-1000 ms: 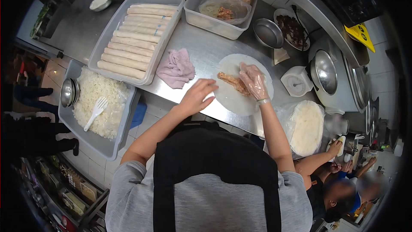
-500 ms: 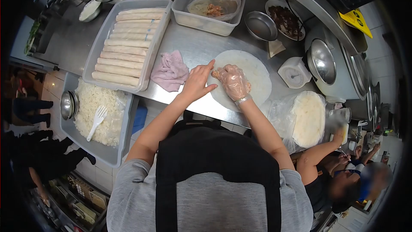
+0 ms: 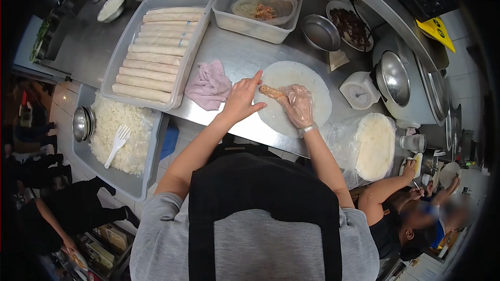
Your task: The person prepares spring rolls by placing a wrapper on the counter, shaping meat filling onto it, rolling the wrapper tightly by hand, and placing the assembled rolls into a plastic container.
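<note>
A round, thin white wrapper (image 3: 276, 117) lies flat on the steel counter in front of me. Across it runs a short strip of orange-brown minced filling (image 3: 271, 92). My right hand (image 3: 299, 105), in a clear plastic glove, is curled over the right end of this strip, which it partly hides. Bare and with thumb and index finger spread, my left hand (image 3: 243, 95) rests at the wrapper's left edge and holds nothing. A crumpled pink cloth (image 3: 208, 86) sits just left of that hand.
At the left, a plastic tub (image 3: 196, 47) contains several white rolls. Below it stands a bin (image 3: 140, 193) of shredded white food. A filling container (image 3: 255, 30) is at the back. On the right are a scale (image 3: 359, 91), stacked wrappers (image 3: 376, 145) and a co-worker's arm (image 3: 385, 190).
My right hand has slid to the right along the filling, uncovering more of its left part. My left hand keeps nearly the same place and pose.
</note>
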Motion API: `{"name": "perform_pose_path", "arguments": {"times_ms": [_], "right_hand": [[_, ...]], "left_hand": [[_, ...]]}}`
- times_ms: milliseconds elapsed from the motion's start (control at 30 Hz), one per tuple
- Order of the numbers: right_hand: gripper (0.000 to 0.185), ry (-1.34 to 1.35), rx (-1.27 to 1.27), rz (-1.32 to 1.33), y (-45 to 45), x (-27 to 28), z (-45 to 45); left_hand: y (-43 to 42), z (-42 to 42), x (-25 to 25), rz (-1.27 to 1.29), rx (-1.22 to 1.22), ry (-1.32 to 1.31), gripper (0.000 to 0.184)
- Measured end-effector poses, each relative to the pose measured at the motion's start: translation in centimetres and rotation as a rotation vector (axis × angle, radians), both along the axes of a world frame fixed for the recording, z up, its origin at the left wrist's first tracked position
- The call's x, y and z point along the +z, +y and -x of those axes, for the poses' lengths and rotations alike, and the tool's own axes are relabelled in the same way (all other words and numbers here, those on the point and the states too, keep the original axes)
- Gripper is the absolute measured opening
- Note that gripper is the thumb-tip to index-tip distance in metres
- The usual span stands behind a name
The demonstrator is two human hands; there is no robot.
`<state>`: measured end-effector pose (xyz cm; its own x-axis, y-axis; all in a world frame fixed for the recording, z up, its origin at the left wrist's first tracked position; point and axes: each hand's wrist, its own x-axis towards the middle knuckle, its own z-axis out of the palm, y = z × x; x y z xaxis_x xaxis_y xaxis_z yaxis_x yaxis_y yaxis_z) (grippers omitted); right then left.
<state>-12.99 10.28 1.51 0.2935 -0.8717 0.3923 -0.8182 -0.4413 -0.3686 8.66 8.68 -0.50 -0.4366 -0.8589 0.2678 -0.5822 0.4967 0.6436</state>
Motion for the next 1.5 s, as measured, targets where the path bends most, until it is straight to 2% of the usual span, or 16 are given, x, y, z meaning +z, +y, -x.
{"name": "perform_pose_path", "arguments": {"times_ms": [133, 200, 300, 400, 533, 733, 800, 867, 1100, 1333, 1500], "right_hand": [[0.03, 0.054, -0.043, -0.022, -0.4, 0.5, -1.3], [0.017, 0.055, -0.06, 0.07, -0.4, 0.9, -2.7], [0.018, 0.077, -0.022, -0.024, -1.2, -0.1, -2.6], [0.019, 0.001, -0.041, -0.029, -0.4, 1.1, -1.9], [0.022, 0.014, -0.072, 0.041, 0.3, -0.7, -0.1], [0.035, -0.031, -0.088, 0.084, 1.2, 0.3, 0.7], [0.039, -0.022, -0.017, 0.018, 1.3, 0.3, 1.6], [0.039, -0.05, -0.008, -0.015, 1.0, -1.4, 2.6], [0.028, -0.052, 0.017, -0.002, 0.6, -0.2, 1.5], [0.028, -0.177, -0.01, -0.054, 0.9, 0.0, 1.4], [0.033, 0.007, -0.085, -0.052, 0.9, -1.0, 1.9]], "left_hand": [[-0.2, 0.0, -0.1, 0.011, -0.002, 0.002, 0.097], [-0.1, 0.1, -0.2, 0.015, -0.015, 0.005, 0.098], [-0.1, 0.0, 0.0, 0.017, -0.009, 0.007, 0.098], [-0.2, 0.0, 0.1, 0.011, -0.009, 0.003, 0.098], [-0.2, 0.1, -0.1, 0.003, -0.004, 0.01, 0.098], [-0.1, 0.1, 0.1, 0.006, -0.003, 0.01, 0.098], [-0.1, 0.0, 0.0, 0.012, -0.011, 0.01, 0.098], [-0.1, 0.1, 0.1, 0.01, -0.003, 0.006, 0.098], [0.0, 0.2, 0.2, 0.012, -0.012, -0.006, 0.097], [0.0, 0.2, 0.3, 0.009, -0.007, -0.005, 0.097], [0.0, 0.1, 0.3, 0.025, -0.013, 0.009, 0.097]]}}
